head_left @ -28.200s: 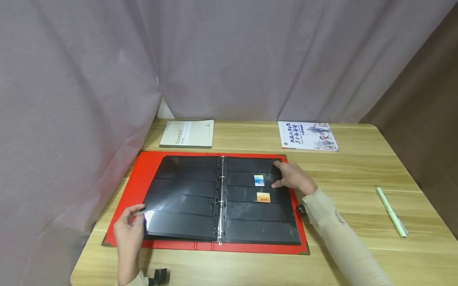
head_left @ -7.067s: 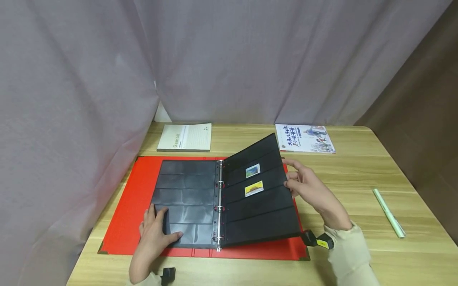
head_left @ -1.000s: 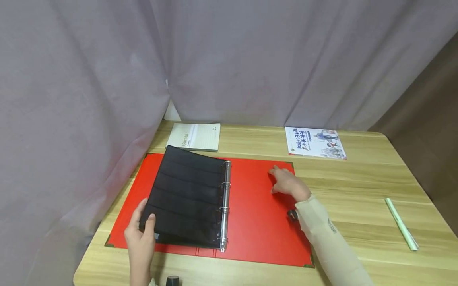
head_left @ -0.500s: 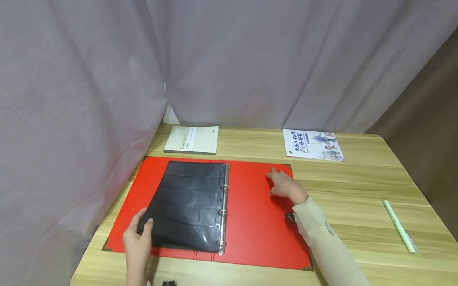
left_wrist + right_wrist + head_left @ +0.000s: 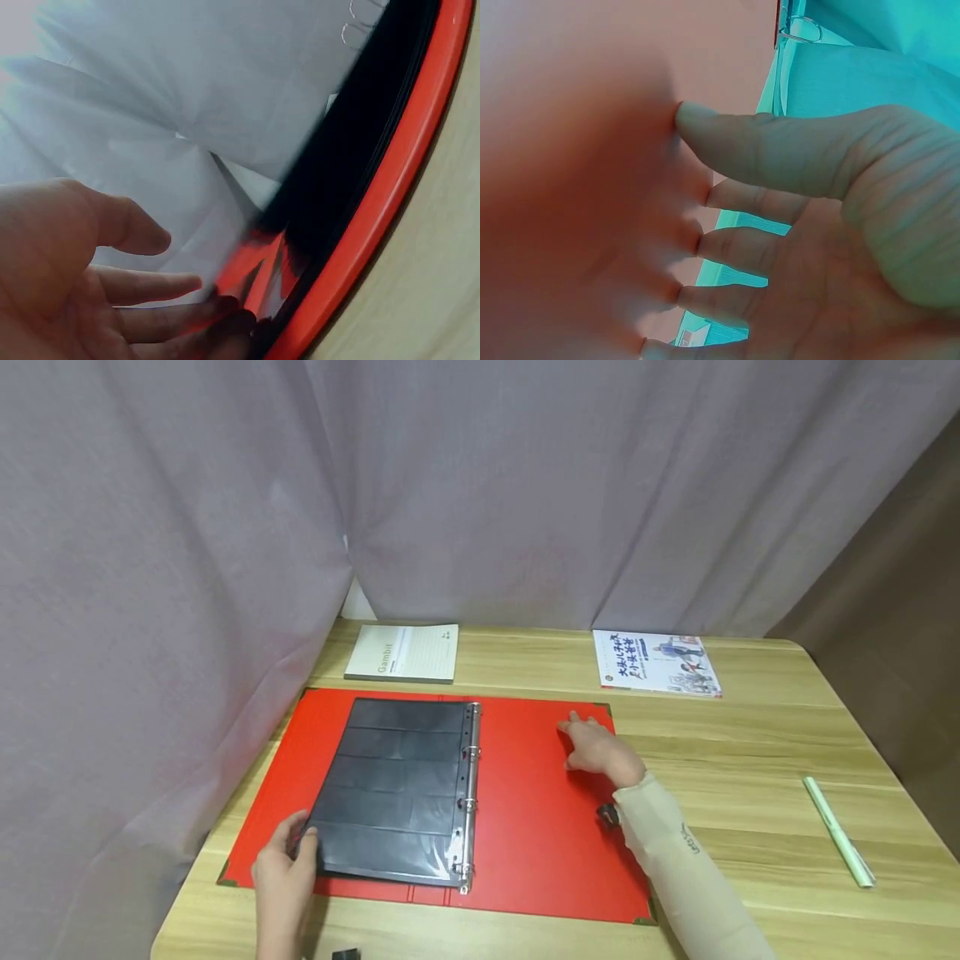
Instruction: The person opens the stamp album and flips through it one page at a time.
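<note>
Head view, wooden table (image 5: 750, 777), open red binder (image 5: 540, 802) lying flat near its left end, black pocket pages (image 5: 393, 785) on binder's left half, right hand (image 5: 596, 747) pressing binder's bare right half with straight fingers, left hand (image 5: 285, 868) loosely touching pages' near left corner, gripping nothing.

1. Red ring binder (image 5: 540, 810) lies open on the wooden table (image 5: 750, 793), black sleeve pages (image 5: 393, 789) all stacked on its left half.
2. Left hand (image 5: 285, 868) touches the pages' near-left corner.
3. Right hand (image 5: 596, 747) rests flat on the bare red cover.
4. Green pen (image 5: 837, 832) off right.
</note>
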`<control>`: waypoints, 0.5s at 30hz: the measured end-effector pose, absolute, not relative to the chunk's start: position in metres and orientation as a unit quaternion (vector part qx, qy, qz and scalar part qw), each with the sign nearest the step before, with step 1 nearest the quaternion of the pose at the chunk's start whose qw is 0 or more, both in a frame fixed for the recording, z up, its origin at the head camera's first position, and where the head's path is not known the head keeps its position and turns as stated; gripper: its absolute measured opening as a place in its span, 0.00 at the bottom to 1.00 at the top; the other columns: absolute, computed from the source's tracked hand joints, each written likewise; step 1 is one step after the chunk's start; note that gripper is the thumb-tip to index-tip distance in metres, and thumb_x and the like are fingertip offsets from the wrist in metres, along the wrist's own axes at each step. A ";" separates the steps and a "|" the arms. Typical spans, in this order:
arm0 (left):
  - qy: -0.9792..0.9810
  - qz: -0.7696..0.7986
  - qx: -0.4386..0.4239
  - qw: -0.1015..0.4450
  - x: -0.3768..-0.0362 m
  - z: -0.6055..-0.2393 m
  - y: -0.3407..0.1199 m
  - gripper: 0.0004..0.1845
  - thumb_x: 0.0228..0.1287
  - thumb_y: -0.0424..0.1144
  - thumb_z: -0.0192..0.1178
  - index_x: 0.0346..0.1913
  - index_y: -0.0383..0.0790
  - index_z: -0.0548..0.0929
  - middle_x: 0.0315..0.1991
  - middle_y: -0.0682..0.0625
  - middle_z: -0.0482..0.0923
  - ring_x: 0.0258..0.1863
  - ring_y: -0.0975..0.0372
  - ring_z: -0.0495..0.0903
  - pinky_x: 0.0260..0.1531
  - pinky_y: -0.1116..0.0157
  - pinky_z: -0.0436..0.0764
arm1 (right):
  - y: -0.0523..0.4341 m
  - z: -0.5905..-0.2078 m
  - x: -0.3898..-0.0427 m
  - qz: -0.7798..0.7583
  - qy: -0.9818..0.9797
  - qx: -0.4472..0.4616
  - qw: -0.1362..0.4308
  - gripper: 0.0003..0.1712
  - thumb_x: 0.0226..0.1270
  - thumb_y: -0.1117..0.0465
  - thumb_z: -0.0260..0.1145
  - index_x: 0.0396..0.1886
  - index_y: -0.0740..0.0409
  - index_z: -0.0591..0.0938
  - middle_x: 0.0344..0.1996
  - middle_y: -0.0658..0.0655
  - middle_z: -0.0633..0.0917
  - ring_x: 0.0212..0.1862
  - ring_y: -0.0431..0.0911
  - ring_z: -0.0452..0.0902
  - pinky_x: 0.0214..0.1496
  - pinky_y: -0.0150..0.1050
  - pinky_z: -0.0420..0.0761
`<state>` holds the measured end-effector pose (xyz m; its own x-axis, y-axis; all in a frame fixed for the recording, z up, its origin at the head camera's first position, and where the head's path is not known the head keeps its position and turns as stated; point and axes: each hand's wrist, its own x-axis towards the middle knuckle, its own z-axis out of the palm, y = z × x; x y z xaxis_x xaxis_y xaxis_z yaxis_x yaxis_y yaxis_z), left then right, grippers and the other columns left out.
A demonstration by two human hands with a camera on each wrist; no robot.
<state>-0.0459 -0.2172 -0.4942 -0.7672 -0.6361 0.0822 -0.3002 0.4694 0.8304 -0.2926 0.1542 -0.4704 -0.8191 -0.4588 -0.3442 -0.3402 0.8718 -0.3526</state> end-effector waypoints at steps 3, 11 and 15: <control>-0.846 -0.420 0.272 0.183 -0.045 -0.491 -0.218 0.20 0.70 0.31 0.57 0.62 0.26 0.78 0.55 0.32 0.82 0.54 0.41 0.82 0.53 0.50 0.78 | 0.155 -0.470 -0.293 -0.139 0.944 -0.211 0.212 0.41 0.60 0.68 0.70 0.72 0.72 0.67 0.75 0.77 0.53 0.74 0.75 0.47 0.71 0.65 0.59; -0.886 -0.373 0.223 0.159 -0.053 -0.482 -0.219 0.21 0.69 0.33 0.58 0.61 0.25 0.77 0.55 0.29 0.79 0.57 0.35 0.77 0.55 0.39 0.73 | 0.156 -0.468 -0.293 -0.148 0.944 -0.219 0.199 0.41 0.60 0.67 0.72 0.71 0.74 0.67 0.75 0.76 0.56 0.74 0.73 0.50 0.73 0.63 0.58; -0.898 -0.371 0.188 0.144 -0.063 -0.476 -0.215 0.21 0.69 0.32 0.58 0.62 0.25 0.77 0.57 0.28 0.78 0.58 0.36 0.76 0.55 0.38 0.73 | 0.158 -0.468 -0.292 -0.150 0.944 -0.226 0.188 0.41 0.62 0.64 0.72 0.72 0.74 0.66 0.75 0.76 0.57 0.74 0.72 0.51 0.74 0.63 0.56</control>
